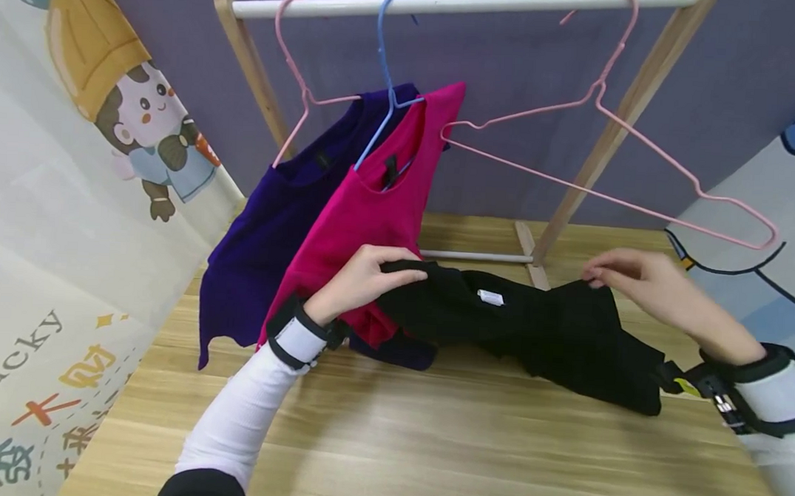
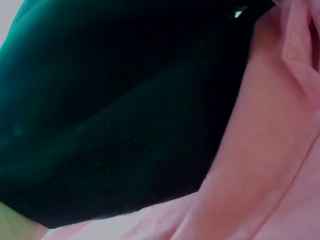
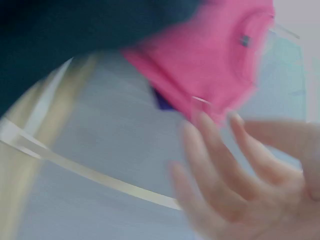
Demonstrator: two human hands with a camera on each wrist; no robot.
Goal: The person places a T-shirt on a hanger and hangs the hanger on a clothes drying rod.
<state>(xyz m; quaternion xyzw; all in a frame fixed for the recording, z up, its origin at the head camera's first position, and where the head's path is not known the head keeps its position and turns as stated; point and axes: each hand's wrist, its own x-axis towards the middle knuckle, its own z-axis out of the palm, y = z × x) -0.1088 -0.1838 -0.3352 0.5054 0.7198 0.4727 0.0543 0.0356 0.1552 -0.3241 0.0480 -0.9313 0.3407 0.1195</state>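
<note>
My left hand (image 1: 364, 280) pinches one end of a black garment (image 1: 547, 328) with a white label (image 1: 491, 298), thumb on the near side. In the left wrist view the dark cloth (image 2: 125, 125) fills most of the picture, beside pink cloth (image 2: 265, 120). My right hand (image 1: 656, 285) is at the garment's other upper corner, fingers loosely bent. The right wrist view is blurred; there the fingers of the right hand (image 3: 245, 175) are spread with no cloth visible between them. Above the right hand hangs a bare pink hanger (image 1: 528, 165).
A rack with a white rail (image 1: 461, 4) and wooden posts (image 1: 615, 139) stands at the back. On its left hang a magenta top (image 1: 372, 225) on a blue hanger (image 1: 383, 62) and a navy top (image 1: 258, 234) on another pink hanger (image 1: 292, 58). Below is a wooden tabletop (image 1: 442, 442).
</note>
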